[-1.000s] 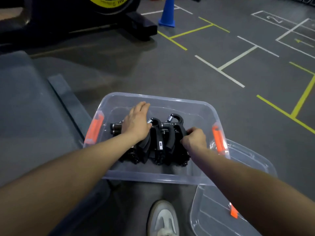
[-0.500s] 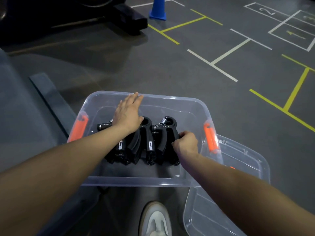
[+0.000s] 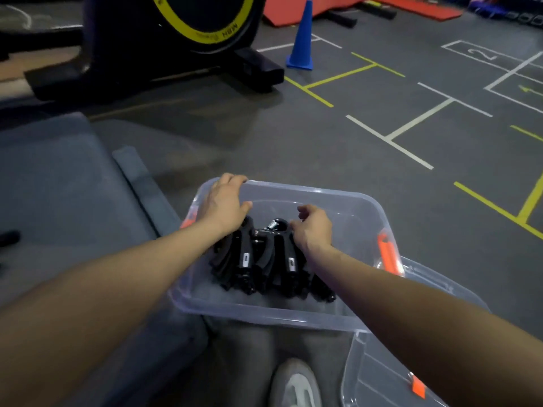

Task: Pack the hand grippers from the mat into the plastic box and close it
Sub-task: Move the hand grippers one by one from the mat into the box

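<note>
Grey gym flooring lies under our shoe and the clear lid, which rests off beside the plastic box. Inside it the black hand grippers bunch together; our right hand curls loosely over them, our left hand spreads open on them with fingertips at the far rim. We judge packing nearly finished, so next comes fitting that lid and pressing down the orange latches.

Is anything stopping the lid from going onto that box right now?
Yes. Both hands are inside the box's open top: the left hand lies over its far-left rim, the right hand on the hand grippers. The lid lies on the floor at the box's near right corner. Nothing else visibly blocks it.
</note>
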